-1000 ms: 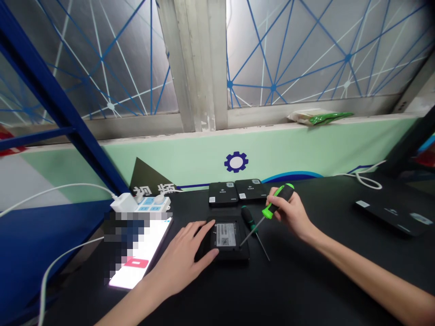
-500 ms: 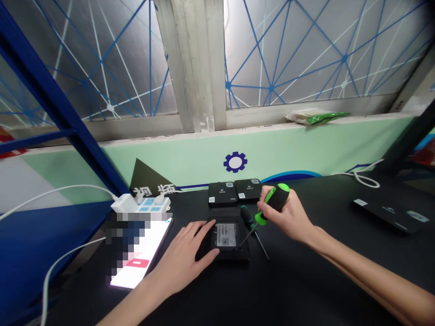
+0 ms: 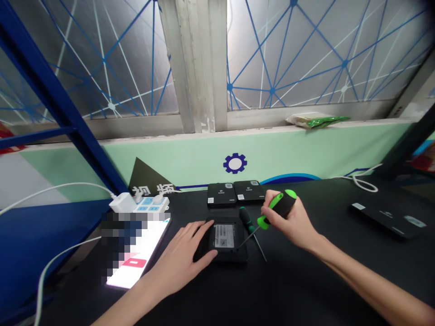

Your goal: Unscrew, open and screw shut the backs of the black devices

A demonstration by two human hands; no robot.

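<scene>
A black set-top box (image 3: pixel 224 258) lies on the table with its label side up, a silver sticker in the middle. My left hand (image 3: pixel 186 251) rests across its left side, thumb and forefinger spread on top and the other fingers stretched out. In my right hand (image 3: pixel 295 222) is a green and black screwdriver (image 3: pixel 280 206), gripped by its handle. Its shaft slants down to the left and the tip is at the box's near right corner; I cannot make out a screw there. A second screwdriver (image 3: pixel 247 219), dark green and black, lies just right of the box.
Two similar black boxes (image 3: pixel 221 194) stand side by side by the wall. Another black box (image 3: pixel 389 221) lies at the right. On the left are a lit tablet-like screen (image 3: pixel 142 249), a white power strip (image 3: pixel 151 203) and white cables. A blue frame (image 3: pixel 73 120) rises at the left.
The view has shifted slightly. My right hand and the screwdriver handle have moved a little to the right and down, with the tip still at the same corner. My left hand keeps its place.
</scene>
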